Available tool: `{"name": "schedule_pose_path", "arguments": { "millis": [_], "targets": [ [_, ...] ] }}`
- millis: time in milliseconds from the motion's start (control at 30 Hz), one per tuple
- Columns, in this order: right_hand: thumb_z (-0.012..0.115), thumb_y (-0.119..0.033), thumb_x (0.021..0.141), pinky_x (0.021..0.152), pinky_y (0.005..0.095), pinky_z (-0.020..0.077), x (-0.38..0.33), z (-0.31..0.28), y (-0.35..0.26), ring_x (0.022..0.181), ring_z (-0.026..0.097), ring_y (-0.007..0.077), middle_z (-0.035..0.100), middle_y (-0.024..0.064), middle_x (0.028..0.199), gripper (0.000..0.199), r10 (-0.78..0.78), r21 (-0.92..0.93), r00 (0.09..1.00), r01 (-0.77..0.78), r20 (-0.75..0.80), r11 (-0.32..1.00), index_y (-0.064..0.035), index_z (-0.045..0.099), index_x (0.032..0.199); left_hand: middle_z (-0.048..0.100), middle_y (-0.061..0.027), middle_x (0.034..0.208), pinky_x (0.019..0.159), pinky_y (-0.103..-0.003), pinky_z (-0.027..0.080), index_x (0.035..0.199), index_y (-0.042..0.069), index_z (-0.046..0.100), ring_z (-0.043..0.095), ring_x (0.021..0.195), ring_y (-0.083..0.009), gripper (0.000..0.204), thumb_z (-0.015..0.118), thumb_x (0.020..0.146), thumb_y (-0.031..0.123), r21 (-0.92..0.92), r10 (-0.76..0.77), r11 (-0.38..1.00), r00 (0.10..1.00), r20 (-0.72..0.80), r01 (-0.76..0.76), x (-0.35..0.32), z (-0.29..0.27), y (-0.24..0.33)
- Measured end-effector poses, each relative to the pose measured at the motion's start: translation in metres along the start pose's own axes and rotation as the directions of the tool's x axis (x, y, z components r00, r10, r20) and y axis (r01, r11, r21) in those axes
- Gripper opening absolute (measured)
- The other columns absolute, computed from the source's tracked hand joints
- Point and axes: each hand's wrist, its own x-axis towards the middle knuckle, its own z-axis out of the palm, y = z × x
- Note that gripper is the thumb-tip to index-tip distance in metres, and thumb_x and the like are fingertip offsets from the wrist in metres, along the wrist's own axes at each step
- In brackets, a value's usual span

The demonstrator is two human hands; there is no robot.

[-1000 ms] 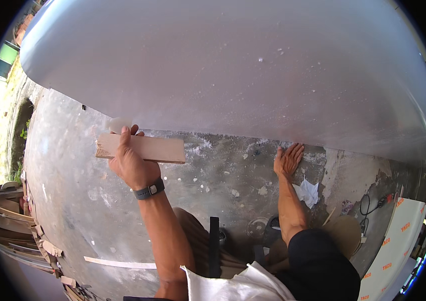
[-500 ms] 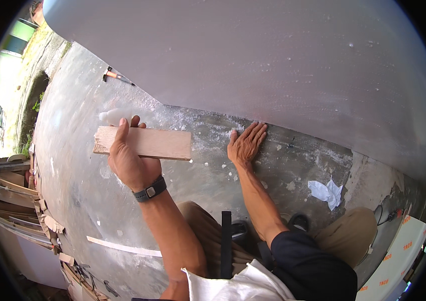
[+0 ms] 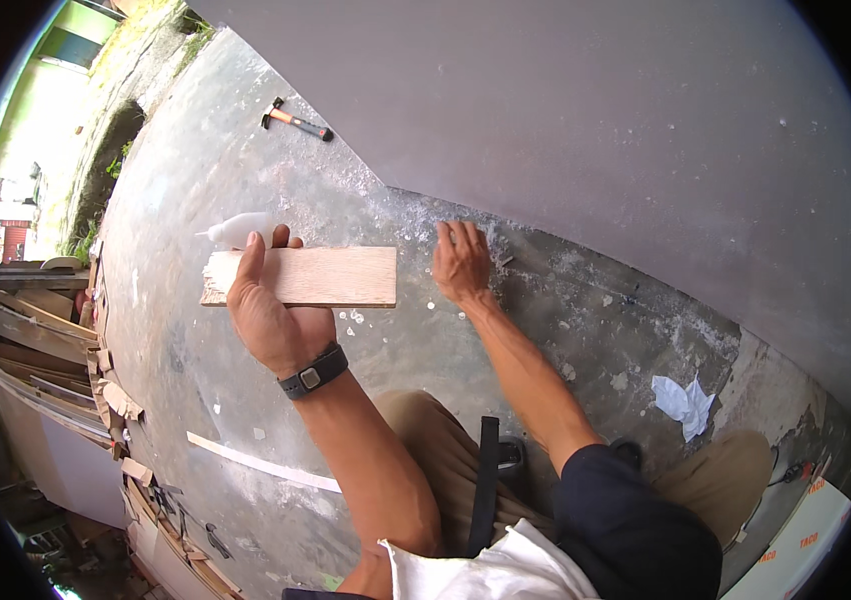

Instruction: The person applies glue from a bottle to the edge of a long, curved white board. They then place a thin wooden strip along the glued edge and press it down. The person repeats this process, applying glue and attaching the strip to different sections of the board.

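My left hand (image 3: 280, 315), with a dark watch on its wrist, is closed round a short flat wooden board (image 3: 335, 277) with one ragged end. A white squeeze bottle (image 3: 243, 229) with a thin nozzle shows just beyond the board, by the same fingers, and appears to be gripped with it. Close to the lower edge of a large grey panel (image 3: 595, 120), my right hand (image 3: 462, 262) is closed, its fingers curled down and pressed together. Whatever lies under those fingertips, if anything, is hidden.
A hammer (image 3: 295, 120) lies on the stained concrete floor (image 3: 185, 350) near the panel's corner. Crumpled white paper (image 3: 682, 405) rests at the right. A pale strip (image 3: 260, 462) lies at lower left, beside stacked boards (image 3: 45, 400). White powder dots the floor along the panel.
My right hand has drawn left from the panel's edge, and its outstretched fingers have curled. The view has shifted, showing more of the hammer and the bottle. My left hand keeps its hold.
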Motion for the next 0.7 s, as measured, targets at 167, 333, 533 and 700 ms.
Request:
{"name": "schedule_pose_path", "arguments": {
  "millis": [167, 333, 533, 700],
  "targets": [
    [0.034, -0.046, 0.109, 0.131, 0.0526, 0.0088, 0.043, 0.044, -0.035, 0.160, 0.015, 0.0352, 0.023, 0.0206, 0.171, 0.071, -0.351, -0.544, 0.887, 0.462, 0.301, 0.701, 0.0032, 0.030, 0.160, 0.069, -0.0184, 0.102, 0.078, -0.037, 0.056, 0.132, -0.003, 0.051, 0.066, 0.089, -0.0250, 0.041, 0.069, 0.097, 0.009, -0.033, -0.003, 0.999, 1.000, 0.000, 0.003, -0.010, 0.012, -0.009],
    [0.020, -0.060, 0.108, 0.131, 0.0525, -0.0062, 0.039, 0.033, -0.012, 0.162, 0.000, 0.0332, 0.008, 0.0184, 0.174, 0.085, -0.204, -0.536, 0.927, 0.351, 0.314, 0.768, 0.0028, 0.012, 0.165, 0.069, -0.0183, 0.100, 0.075, -0.036, 0.056, 0.131, -0.004, 0.051, 0.066, 0.086, -0.0243, 0.041, 0.070, 0.096, 0.008, -0.043, 0.007, 0.999, 0.999, 0.032, -0.005, -0.015, 0.018, -0.011],
    [0.026, -0.055, 0.109, 0.131, 0.0520, -0.0044, -0.020, -0.005, 0.051, 0.162, 0.003, 0.0338, 0.010, 0.0186, 0.174, 0.082, -0.087, -0.543, 0.989, 0.139, 0.120, 0.828, 0.0050, 0.013, 0.164, 0.069, -0.0200, 0.102, 0.078, -0.039, 0.057, 0.128, -0.005, 0.052, 0.068, 0.087, -0.0275, 0.041, 0.072, 0.094, 0.005, 0.007, 0.026, 1.000, 0.999, 0.043, -0.027, -0.012, 0.013, -0.017],
    [0.046, -0.032, 0.107, 0.119, 0.0542, 0.0309, -0.068, -0.041, 0.071, 0.140, 0.044, 0.0389, 0.044, 0.0213, 0.154, 0.056, -0.068, -0.295, 0.986, 0.020, -0.153, 0.955, 0.0063, 0.043, 0.148, 0.069, -0.0196, 0.101, 0.075, -0.040, 0.057, 0.125, -0.007, 0.054, 0.069, 0.084, -0.0294, 0.040, 0.073, 0.091, 0.004, 0.090, -0.029, 0.996, 0.998, 0.052, 0.024, -0.012, 0.019, -0.019]
  ]
}}
